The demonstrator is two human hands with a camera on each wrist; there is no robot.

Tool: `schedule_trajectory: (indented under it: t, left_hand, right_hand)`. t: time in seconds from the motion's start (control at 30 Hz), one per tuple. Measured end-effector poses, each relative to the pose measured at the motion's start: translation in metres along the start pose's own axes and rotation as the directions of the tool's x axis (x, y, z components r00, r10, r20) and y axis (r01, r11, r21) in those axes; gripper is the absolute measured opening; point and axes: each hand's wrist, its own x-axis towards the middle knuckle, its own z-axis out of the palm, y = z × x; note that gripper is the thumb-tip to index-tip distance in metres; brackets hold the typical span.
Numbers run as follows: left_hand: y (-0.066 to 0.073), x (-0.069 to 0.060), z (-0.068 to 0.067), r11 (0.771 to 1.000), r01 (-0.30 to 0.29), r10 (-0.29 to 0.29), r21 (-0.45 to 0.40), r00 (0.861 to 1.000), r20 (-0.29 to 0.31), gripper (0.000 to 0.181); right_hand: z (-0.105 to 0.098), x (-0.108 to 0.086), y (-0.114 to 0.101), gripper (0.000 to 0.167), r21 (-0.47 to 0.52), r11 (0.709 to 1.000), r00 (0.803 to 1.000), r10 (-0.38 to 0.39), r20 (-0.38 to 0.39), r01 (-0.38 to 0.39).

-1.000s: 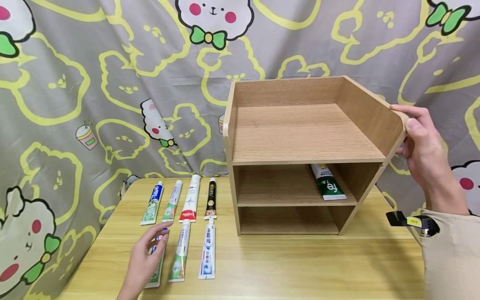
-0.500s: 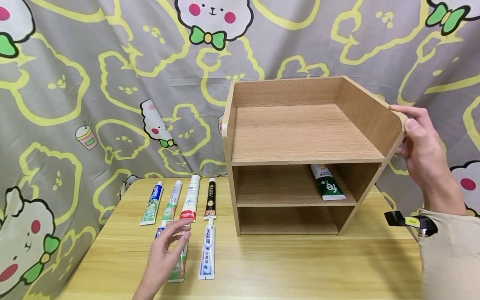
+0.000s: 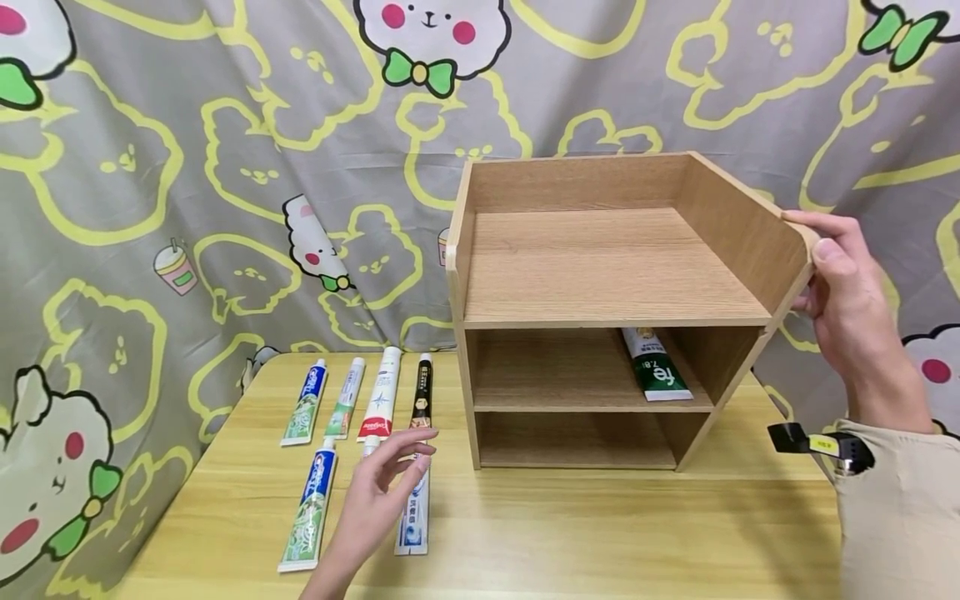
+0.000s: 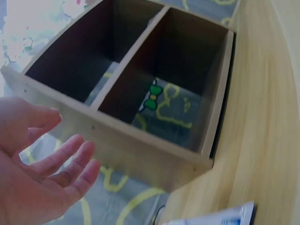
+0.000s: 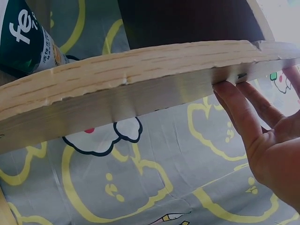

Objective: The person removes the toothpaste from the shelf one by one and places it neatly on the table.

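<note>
My left hand [image 3: 386, 492], fingers loosely bent and holding nothing, is over the front row of toothpaste tubes. It partly hides a white-and-blue toothpaste tube [image 3: 413, 521] and most of another tube, whose white cap [image 3: 371, 445] shows. A blue-and-green toothpaste tube [image 3: 309, 508] lies to its left. At the right, my right hand [image 3: 851, 304] grips the upper front corner of the wooden shelf [image 3: 607, 267]. In the right wrist view, its fingertips [image 5: 225, 89] touch the side panel's outer face. A dark green-and-white toothpaste tube [image 3: 660, 371] lies on the shelf's middle level, at the right.
Behind the front row lie a blue-and-green tube [image 3: 305, 404], a slim white-and-green tube [image 3: 347, 400], a white-and-red Colgate tube [image 3: 381, 396] and a black tube [image 3: 422, 392]. A patterned grey curtain [image 3: 247, 183] hangs behind the wooden table [image 3: 600, 533].
My left hand has moved right across the front row, from the blue-and-green tube to the white-and-blue one. The tubes lie where they were. My right hand stays on the shelf.
</note>
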Motion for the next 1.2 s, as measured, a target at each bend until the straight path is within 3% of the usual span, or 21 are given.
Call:
schedule_trajectory:
  t: [0.33,0.7,1.2]
  left_hand:
    - [0.009,0.011,0.024,0.999,-0.033,0.036,-0.040,0.997,0.063,0.027]
    - [0.025,0.027,0.054,0.984,-0.112,0.133,-0.139,0.979,0.153,0.032]
    - [0.033,0.049,0.089,0.941,-0.224,0.266,-0.252,0.953,0.147,0.031]
  right_hand:
    - [0.004,0.003,0.000,0.038,-0.069,0.997,1.000,0.014,-0.020,-0.016]
    - [0.003,0.001,-0.002,0.038,-0.085,0.996,0.999,0.004,-0.043,-0.007]
    - [0.001,-0.001,0.000,0.038,-0.066,0.998,1.000,-0.012,-0.012,0.012]
